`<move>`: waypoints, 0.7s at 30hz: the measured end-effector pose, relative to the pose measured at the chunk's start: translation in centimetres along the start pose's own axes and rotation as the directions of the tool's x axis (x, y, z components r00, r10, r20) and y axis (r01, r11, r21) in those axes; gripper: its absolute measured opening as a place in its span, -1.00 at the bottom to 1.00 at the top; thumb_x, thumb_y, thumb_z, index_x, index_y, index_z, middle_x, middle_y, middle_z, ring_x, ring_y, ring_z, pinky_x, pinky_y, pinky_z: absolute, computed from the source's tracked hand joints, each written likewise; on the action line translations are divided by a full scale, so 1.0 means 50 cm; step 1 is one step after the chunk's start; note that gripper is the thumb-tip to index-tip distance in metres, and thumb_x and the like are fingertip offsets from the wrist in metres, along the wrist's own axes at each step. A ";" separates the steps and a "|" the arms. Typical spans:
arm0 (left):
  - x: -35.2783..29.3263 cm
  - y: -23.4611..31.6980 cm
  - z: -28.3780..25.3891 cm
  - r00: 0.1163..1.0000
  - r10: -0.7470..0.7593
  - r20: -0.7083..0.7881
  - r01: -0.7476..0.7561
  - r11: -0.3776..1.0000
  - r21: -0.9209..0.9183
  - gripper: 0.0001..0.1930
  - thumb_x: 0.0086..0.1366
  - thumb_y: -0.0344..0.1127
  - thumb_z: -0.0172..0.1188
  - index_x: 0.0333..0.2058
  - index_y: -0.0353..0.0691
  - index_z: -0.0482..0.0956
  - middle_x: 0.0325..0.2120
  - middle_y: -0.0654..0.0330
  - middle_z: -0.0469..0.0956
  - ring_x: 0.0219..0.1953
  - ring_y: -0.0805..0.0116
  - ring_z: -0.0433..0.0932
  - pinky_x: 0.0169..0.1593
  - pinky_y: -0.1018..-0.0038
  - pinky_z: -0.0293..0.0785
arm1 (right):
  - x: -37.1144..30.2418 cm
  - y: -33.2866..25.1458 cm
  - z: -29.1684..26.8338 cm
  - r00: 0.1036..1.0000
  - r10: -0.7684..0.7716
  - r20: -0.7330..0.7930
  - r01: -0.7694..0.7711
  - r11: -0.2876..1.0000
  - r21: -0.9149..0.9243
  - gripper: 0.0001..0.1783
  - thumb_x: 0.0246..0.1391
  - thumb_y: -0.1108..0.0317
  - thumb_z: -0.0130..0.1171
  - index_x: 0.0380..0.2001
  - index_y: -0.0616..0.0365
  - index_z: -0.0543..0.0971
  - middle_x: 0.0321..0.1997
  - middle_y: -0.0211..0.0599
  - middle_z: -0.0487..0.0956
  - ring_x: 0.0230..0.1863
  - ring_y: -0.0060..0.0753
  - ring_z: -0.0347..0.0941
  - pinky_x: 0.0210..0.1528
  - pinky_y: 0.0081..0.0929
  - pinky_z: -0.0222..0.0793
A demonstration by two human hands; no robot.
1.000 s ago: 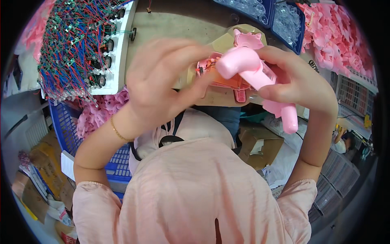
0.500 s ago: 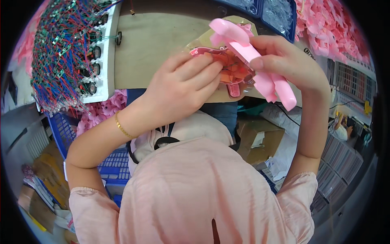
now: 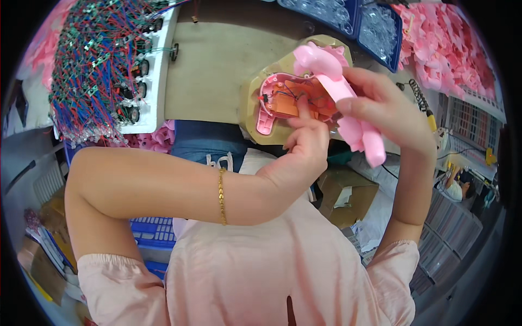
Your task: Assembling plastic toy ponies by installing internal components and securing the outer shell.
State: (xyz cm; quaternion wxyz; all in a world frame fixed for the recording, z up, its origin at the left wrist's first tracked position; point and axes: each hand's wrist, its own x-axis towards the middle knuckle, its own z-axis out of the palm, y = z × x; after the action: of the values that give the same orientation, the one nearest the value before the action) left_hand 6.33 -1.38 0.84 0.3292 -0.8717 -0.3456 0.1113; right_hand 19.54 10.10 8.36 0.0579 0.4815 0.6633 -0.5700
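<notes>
A pink plastic toy shell half [image 3: 265, 124] lies with its hollow side up in a tan fixture block [image 3: 251, 98] on the table. Inside it sit an orange insert [image 3: 285, 104] and thin dark wires. My left hand [image 3: 307, 149] reaches in from the near side, index finger stretched onto the orange insert and wires, the other fingers bent, nothing seen in its grip. With thumb and fingers my right hand [image 3: 383, 106] grips a matching pink shell half [image 3: 333, 81], tilted over the right part of the lower half and hiding it.
Wired electronic parts [image 3: 98, 70] are heaped at the left on a white foam tray [image 3: 159, 103]. Blue trays [image 3: 356, 22] of clear plastic parts stand at the back. Pink shells [image 3: 448, 49] pile up at the back right, near a coiled cord [image 3: 418, 95]. A cardboard box [image 3: 348, 198] lies below the table.
My left hand has moved from the left side of the lower shell to its near side, its index finger now inside. The right hand still holds the upper shell half, slightly shifted.
</notes>
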 end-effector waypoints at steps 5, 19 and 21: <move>-0.025 0.062 0.017 0.951 -0.299 0.073 0.306 0.892 -0.333 -0.53 0.07 -0.39 -0.01 0.03 -0.18 0.35 -0.34 0.25 0.49 -0.60 0.56 0.19 -0.61 0.64 0.13 | 0.006 -0.032 0.025 0.980 -0.198 -0.038 0.177 0.935 -0.307 -0.35 -0.25 0.35 0.22 0.02 0.27 0.38 -0.19 -0.17 0.50 -0.18 -0.39 0.42 -0.02 -0.49 0.30; -0.155 -0.011 0.087 0.812 -0.538 0.227 0.194 -0.118 -0.974 -0.75 -0.02 -0.49 0.20 -0.27 -0.25 0.56 -0.42 0.14 0.53 -0.39 0.22 0.51 -0.35 0.39 0.43 | 0.039 0.020 0.036 0.883 -0.454 0.116 0.369 0.522 -0.769 -0.24 -0.46 0.32 0.30 0.01 0.14 0.41 0.01 -0.17 0.41 0.06 -0.02 0.25 0.17 -0.21 0.13; -0.130 -0.007 0.104 0.675 -0.717 0.176 0.294 0.043 -0.955 -0.68 -0.02 -0.47 0.22 -0.20 -0.24 0.55 -0.34 0.16 0.51 -0.36 0.26 0.50 -0.28 0.38 0.40 | 0.036 0.019 0.039 0.877 -0.468 0.109 0.371 0.514 -0.774 -0.27 -0.44 0.36 0.30 -0.01 0.14 0.42 -0.01 -0.19 0.42 0.05 -0.04 0.27 0.16 -0.22 0.13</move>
State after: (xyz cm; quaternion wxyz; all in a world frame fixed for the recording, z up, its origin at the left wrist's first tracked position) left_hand -0.86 -3.00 -3.08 -0.1818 -0.6990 -0.5634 -0.4010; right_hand 18.34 9.45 5.92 0.0818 0.2652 0.9404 -0.1965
